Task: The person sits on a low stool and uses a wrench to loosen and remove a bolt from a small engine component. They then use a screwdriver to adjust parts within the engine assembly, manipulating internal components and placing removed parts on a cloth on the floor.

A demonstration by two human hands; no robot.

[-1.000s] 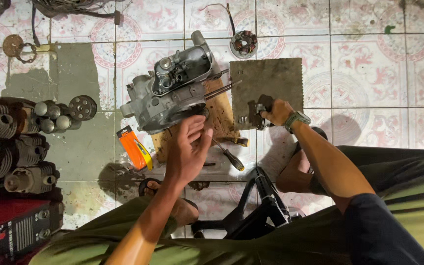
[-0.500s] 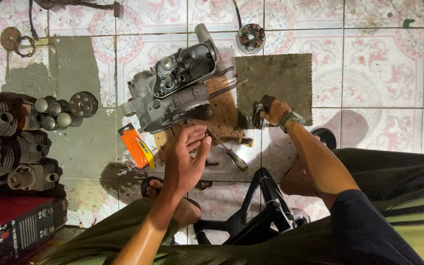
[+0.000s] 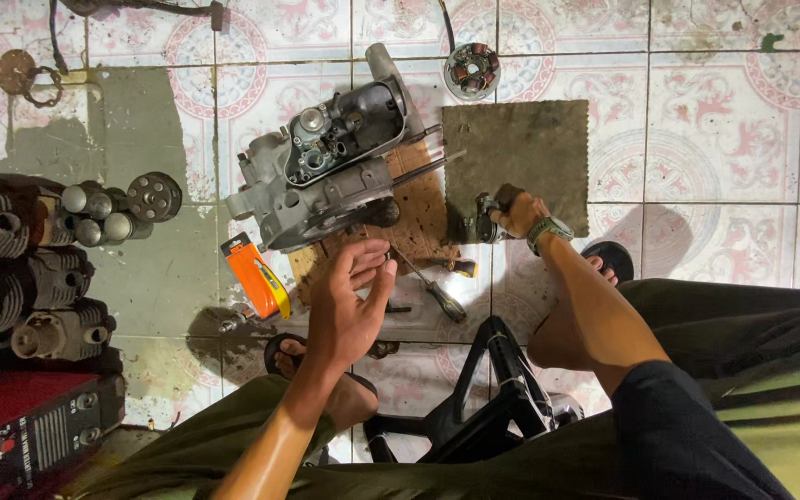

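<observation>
A grey metal engine casing (image 3: 326,167) lies on a wooden board (image 3: 418,222) on the tiled floor. My left hand (image 3: 349,301) hovers just below the casing, palm turned up, pinching a small dark ring-like part between thumb and fingertips. My right hand (image 3: 516,215) is closed around a small dark metal part (image 3: 481,224) at the lower edge of a grey rag (image 3: 520,157), to the right of the casing. A screwdriver (image 3: 428,282) lies between the two hands.
An orange tube (image 3: 254,276) lies left of my left hand. Several engine cylinders (image 3: 20,268) and round metal parts (image 3: 108,208) are stacked at the left, with a red machine (image 3: 20,435) below. A coil plate (image 3: 471,69) sits at the top. A black stand (image 3: 493,389) is between my legs.
My left hand has drawn back from the casing toward me and turned palm up. My right hand has stayed at the rag's edge with its part.
</observation>
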